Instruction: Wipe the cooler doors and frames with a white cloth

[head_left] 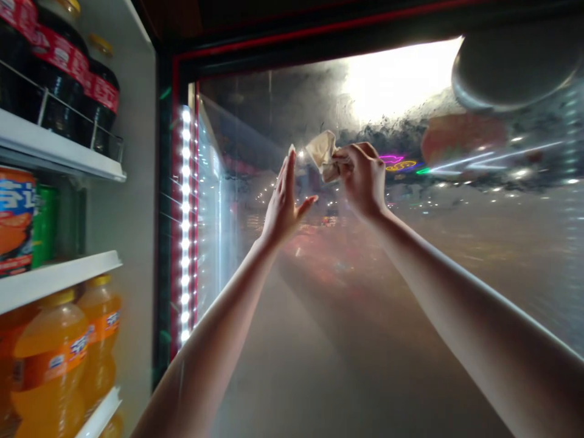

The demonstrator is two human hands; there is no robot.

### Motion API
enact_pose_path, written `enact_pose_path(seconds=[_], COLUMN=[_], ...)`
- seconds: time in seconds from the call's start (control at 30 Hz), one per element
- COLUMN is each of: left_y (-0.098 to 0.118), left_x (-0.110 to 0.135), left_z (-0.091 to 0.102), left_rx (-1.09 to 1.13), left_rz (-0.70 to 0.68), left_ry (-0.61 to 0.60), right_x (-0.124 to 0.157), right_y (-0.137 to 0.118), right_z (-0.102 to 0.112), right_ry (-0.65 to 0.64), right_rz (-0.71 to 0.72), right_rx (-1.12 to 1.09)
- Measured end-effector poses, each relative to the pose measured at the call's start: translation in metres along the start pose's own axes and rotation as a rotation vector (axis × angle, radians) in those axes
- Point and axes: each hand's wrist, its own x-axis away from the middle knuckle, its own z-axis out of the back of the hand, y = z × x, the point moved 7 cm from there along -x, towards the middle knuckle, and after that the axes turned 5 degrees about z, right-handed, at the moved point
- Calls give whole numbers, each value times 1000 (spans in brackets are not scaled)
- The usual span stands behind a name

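LED strip (185, 225): bright, overexposed, left of centre.
Glass pane (347, 365): hazy; blown-out white glare, upper right.
Orange bottles (50, 365): blurred, lower left.
Top frame (319, 45): dark.

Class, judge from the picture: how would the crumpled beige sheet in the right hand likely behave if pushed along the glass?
The crumpled beige sheet is probably floppy, since it gathers into folds by the right hand. It looks light, being small and pinched in the fingers. It would likely bunch rather than roll, having an uneven, creased shape.

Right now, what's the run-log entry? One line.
left hand: open, near fogged glass | right hand: pinching crumpled cloth | left side: bottles, cans on shelves
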Motion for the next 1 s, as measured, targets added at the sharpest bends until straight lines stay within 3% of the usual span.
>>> enact_pose_path(seconds=[0.1, 0.17, 0.3, 0.47, 0.57, 0.67, 0.83, 0.93, 1.0], left_y=[11, 19, 27, 27, 26, 27, 29, 31, 32], left_x=[49, 77, 107, 112, 114, 116, 120, 121, 121], left_z=[9, 14, 12, 4, 1, -2, -6, -7, -7], left_rx=[-136, -206, -304, -384, -399, -395, -401, -411, -410], left_rz=[57, 102, 155, 151, 152, 135, 109, 98, 98], left_ry=[-140, -169, -209, -212, -195, -182, -164, -145, -136], right_x=[-6, -13, -18, 13, 26, 16, -9, 2, 15], right_y=[2, 3, -3, -27, -25, -17, -24, -39, -41], right_z=[5, 1, -12, -10, 4, 12, -12, -22, -17], right_ry=[13, 15, -4, -134, -169, -112, -128, -204, -249], right_rz=[31, 39, 84, 224, 206, 144, 132, 225, 278], right_rx=[91, 115, 135, 162, 142, 144, 132, 65, 49])
